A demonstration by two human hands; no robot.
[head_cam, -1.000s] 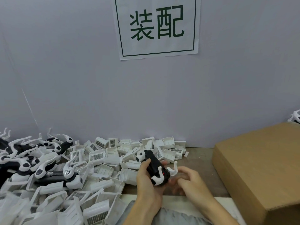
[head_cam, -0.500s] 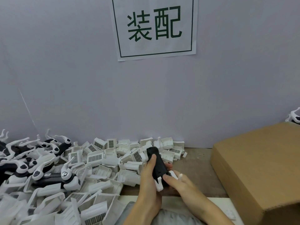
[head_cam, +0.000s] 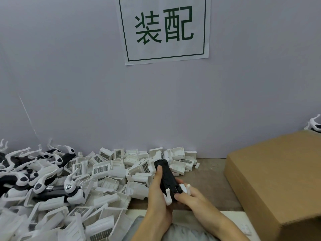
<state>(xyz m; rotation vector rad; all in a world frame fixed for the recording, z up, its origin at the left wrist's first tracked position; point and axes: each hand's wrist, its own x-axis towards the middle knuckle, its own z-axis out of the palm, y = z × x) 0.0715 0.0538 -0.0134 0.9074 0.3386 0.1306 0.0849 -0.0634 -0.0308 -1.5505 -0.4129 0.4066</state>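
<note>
The black part (head_cam: pixel 167 178) is held up just above the table (head_cam: pixel 212 180), a little in front of the person and slightly right of the middle, its long body tilted away with the far end towards the wall (head_cam: pixel 86 84). The left hand (head_cam: pixel 159 197) has its grip clenched round the left flank, thumb laid along the upper end. The right hand (head_cam: pixel 194 200) pinches the near end, where white prongs (head_cam: pixel 168 197) stick out on either side; its grip is closed on that end too. Just behind and to the left, nearly touching the left hand, lies a heap of white shells (head_cam: pixel 111 171), many with a dark grid patch, spilling from the wall to the near edge. Further left, mixed into that heap, are black-and-white curved pieces (head_cam: pixel 43 186) with long thin arms. On the right, well apart from the hands, sits a big brown cardboard box (head_cam: pixel 278 180), closed on top, and one more curved piece (head_cam: pixel 314 126) peeks out behind it. The bare stretch of brown table between heap and box is scuffed. A pale strip (head_cam: pixel 231 218) runs along the near edge with a small white bit (head_cam: pixel 245 229) on it, and grey cloth (head_cam: pixel 182 232) shows under the wrists. The wall is plain pale grey, with a paper sign (head_cam: pixel 164 28) bearing two green characters in a green frame.
</note>
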